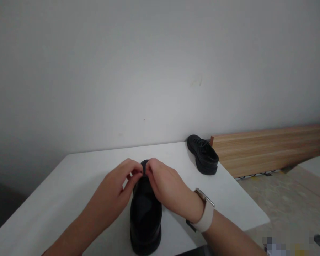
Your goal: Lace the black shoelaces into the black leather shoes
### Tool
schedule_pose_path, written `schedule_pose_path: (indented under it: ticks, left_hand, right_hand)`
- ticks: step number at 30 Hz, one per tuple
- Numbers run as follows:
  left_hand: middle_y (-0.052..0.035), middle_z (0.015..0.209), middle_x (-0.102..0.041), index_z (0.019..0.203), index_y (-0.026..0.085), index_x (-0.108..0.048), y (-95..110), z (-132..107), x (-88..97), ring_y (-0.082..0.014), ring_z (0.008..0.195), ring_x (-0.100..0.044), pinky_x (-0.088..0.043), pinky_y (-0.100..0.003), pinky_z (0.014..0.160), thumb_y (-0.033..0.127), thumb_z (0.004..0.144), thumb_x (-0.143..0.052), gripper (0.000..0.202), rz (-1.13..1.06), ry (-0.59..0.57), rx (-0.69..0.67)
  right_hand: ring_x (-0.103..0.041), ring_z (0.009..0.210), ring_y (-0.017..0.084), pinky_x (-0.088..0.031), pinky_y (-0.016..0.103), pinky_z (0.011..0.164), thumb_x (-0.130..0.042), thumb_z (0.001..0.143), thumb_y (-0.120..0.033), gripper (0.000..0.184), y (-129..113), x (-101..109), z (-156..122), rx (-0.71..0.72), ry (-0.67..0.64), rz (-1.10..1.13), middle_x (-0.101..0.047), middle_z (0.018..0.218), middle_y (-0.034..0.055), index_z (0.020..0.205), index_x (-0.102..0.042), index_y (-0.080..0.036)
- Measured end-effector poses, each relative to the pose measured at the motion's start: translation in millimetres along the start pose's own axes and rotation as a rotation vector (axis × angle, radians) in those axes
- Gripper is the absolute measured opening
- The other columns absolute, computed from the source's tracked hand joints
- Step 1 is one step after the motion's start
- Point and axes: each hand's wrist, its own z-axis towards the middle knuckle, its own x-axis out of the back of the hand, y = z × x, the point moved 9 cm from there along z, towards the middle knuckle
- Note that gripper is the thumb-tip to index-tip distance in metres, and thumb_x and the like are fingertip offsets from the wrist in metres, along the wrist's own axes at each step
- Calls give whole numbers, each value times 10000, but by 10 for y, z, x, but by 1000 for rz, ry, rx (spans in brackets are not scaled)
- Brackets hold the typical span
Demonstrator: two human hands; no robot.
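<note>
A black lace-up shoe (146,217) stands on the white table in front of me, its heel toward me and its toe pointing at the wall. My left hand (122,181) is at the left of the shoe's lacing, thumb and forefinger pinched on the shoelace. From the right, my right hand (164,181) pinches at the same spot, its fingers closed on the shoelace. The fingers hide most of the lace. Both hands are close together over the front of the shoe. A watch with a light strap (206,215) is on my right wrist.
A second black shoe (203,156), laced, stands at the table's back right corner. The white table (96,163) meets a grey wall (149,71). A wooden board (269,147) runs beyond its right edge. A dark object (196,251) shows at the bottom.
</note>
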Motion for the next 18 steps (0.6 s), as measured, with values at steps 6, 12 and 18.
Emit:
schedule_pose_path:
  ticks: [6, 12, 18]
  left_hand:
    - [-13, 892, -722, 973, 227, -526, -141, -52, 453, -191, 864, -704, -570, -353, 826, 369, 989, -466, 155, -442, 281, 101]
    - [102, 537, -538, 965, 236, -486, -125, 42, 298, -86, 459, -508, -445, -182, 483, 324, 975, -515, 93, -612, 319, 119]
    - [91, 540, -406, 953, 203, -596, -145, 210, 149, -87, 488, -380, -296, -187, 456, 337, 943, -545, 143, -691, 277, 180]
  right_hand:
    - [-499, 574, 95, -425, 249, 539, -387, 1021, -315, 138, 82, 504, 27, -10, 458, 788, -588, 755, -38, 916, -428, -236]
    - [-511, 581, 87, -436, 238, 552, -416, 1015, -301, 110, 97, 435, 19, 21, 481, 906, -577, 730, -53, 931, -446, -237]
    - [-532, 675, 93, -462, 275, 616, -444, 998, -249, 104, -70, 458, 28, 101, 451, 789, -566, 978, 18, 958, -537, -225]
